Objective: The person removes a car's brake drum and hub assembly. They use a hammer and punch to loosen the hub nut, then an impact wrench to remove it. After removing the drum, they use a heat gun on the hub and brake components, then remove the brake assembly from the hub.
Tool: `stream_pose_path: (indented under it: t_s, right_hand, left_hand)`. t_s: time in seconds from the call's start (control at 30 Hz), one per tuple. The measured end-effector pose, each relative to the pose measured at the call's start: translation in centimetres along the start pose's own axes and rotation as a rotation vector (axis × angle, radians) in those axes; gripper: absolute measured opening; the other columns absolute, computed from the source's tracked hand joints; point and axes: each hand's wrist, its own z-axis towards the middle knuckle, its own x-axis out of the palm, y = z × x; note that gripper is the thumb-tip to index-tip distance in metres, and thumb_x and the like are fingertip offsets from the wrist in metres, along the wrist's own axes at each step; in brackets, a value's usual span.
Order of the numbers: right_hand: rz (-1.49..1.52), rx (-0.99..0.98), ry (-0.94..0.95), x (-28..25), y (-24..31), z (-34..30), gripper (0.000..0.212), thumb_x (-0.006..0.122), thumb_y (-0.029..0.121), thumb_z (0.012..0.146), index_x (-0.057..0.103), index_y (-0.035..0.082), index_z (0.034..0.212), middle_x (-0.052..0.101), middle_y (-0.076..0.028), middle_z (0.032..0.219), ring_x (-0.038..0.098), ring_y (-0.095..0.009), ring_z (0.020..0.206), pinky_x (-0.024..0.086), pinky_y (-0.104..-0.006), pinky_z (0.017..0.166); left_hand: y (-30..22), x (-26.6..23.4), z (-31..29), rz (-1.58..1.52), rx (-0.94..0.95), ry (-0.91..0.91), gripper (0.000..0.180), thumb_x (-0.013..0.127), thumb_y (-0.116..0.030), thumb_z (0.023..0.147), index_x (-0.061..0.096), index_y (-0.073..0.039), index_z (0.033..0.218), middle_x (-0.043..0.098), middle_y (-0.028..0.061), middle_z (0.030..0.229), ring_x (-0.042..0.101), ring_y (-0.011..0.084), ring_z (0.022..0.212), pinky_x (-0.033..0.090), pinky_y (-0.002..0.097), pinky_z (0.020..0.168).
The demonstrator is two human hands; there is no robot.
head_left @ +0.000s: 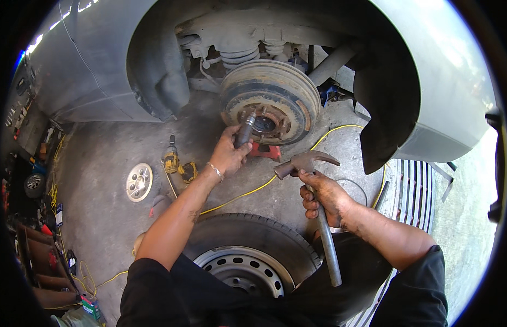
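My left hand (231, 150) is closed round a hand impact driver (246, 131), a thick dark cylinder with a silver end. That end points at the hub of the rusty brake drum (270, 101) by the wheel studs; I cannot tell whether it touches. Lower and to the right, my right hand (327, 197) grips a claw hammer (308, 161) just below its head, with the metal handle (327, 245) hanging down toward my lap. The hammer head is apart from the driver.
A red stand (266, 151) is under the drum. A yellow cordless impact wrench (177, 163) and a silver wheel cover (139, 182) lie left. Before me is a wheel with its tyre (248, 223). A yellow hose (237, 196) crosses the floor; a brown toolbox (38, 261) stands far left.
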Motion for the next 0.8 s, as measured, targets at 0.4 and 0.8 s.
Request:
stream_pose_path:
  t_s: [0.4, 0.8]
  right_hand:
    - [0.072, 0.078, -0.077, -1.7, -0.2, 0.4, 0.022, 0.057, 0.043, 0.102, 0.047, 0.026, 0.113, 0.042, 0.005, 0.073, 0.036, -0.007, 0.055, 0.031, -0.0249, 0.050]
    - [0.058, 0.075, -0.077, -1.6, -0.3, 0.4, 0.023, 0.056, 0.043, 0.102, 0.046, 0.026, 0.114, 0.042, 0.005, 0.073, 0.035, -0.006, 0.054, 0.032, -0.0249, 0.050]
  left_hand:
    - [3.7, 0.7, 3.5, 0.083, 0.084, -0.100, 0.057, 0.064, -0.003, 0.095, 0.032, 0.002, 0.142, 0.065, 0.0083, 0.102, 0.054, 0.0102, 0.060, 0.046, 0.0266, 0.049]
    - [2.8, 1.0, 3.5, 0.119, -0.015, -0.137, 0.051, 0.065, -0.009, 0.096, 0.040, 0.000, 0.139, 0.060, 0.0072, 0.094, 0.054, 0.0110, 0.058, 0.046, 0.0288, 0.046]
